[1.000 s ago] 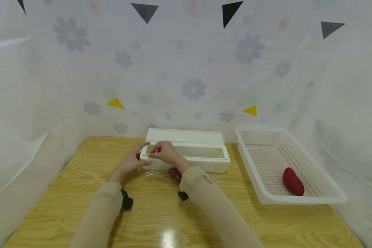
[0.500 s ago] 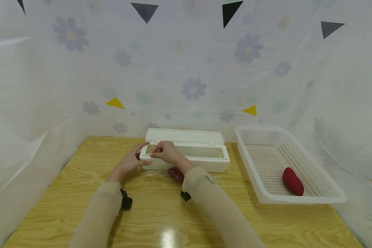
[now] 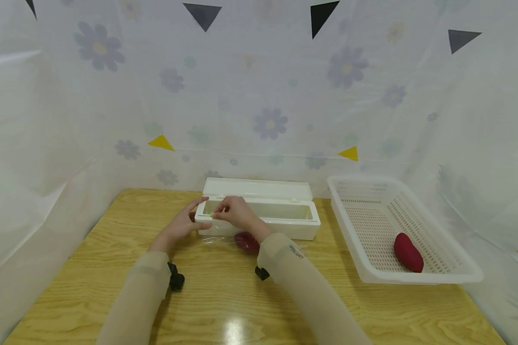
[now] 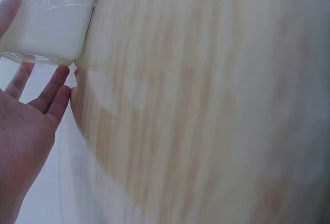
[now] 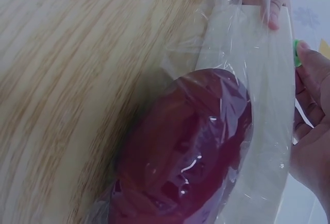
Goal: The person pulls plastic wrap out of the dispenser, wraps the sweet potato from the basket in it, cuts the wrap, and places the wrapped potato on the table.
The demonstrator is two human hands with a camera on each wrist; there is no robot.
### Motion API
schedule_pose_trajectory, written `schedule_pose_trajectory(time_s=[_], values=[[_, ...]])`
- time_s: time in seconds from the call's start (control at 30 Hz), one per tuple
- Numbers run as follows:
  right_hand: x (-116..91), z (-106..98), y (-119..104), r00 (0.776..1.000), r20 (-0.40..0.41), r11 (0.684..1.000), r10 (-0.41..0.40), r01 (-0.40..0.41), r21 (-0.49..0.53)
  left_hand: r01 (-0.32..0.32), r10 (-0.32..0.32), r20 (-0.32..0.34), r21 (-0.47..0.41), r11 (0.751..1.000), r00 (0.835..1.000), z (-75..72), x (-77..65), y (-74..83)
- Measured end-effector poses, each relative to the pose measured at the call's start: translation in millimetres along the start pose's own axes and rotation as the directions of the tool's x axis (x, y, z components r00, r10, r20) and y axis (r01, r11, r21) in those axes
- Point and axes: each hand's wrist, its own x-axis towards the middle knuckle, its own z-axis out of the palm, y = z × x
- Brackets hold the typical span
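Observation:
A long white cling film dispenser [image 3: 285, 230] stands at the table's back with its lid [image 3: 259, 188] raised. My left hand [image 3: 182, 226] holds its left end, thumb on the front and fingers at the end and back. With thumb and forefinger, my right hand [image 3: 237, 212] pinches a small green slide cutter [image 5: 297, 53] on the dispenser's front top edge. Clear cling film [image 5: 227, 44] hangs down the front and over a dark red, oblong, sweet-potato-like item [image 5: 180, 147]. In the head view that item lies partly behind my right forearm.
A white perforated basket [image 3: 349, 239] stands on the right, holding another dark red oblong item [image 3: 408, 252]. The wooden table [image 3: 216, 306] reaches back to a flower-patterned plastic sheet [image 3: 241, 96], which also hangs at both sides.
My right hand has slid a little to the right along the dispenser's front edge with the slide cutter. The left hand stays on the left end.

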Motion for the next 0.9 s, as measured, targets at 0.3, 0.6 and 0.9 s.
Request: schedule_pose_trajectory(time_s=[0.3, 0.6, 0.9], values=[[0, 0, 6, 1.000, -0.015, 1.000, -0.017, 0.017, -0.019, 0.000, 0.000, 0.008, 0.002, 1.000, 1.000, 0.8, 1.2, 0.3], [-3, -1, 8, 0.999, -0.008, 0.999, -0.041, 0.041, -0.027, -0.015, 0.015, 0.014, 0.010, 1.000, 1.000, -0.8, -1.4, 0.2], [-6, -2, 12, 0.998, -0.016, 0.998, -0.054, 0.054, -0.021, -0.023, 0.023, 0.026, 0.002, 1.000, 0.999, -1.2, -1.8, 0.8]])
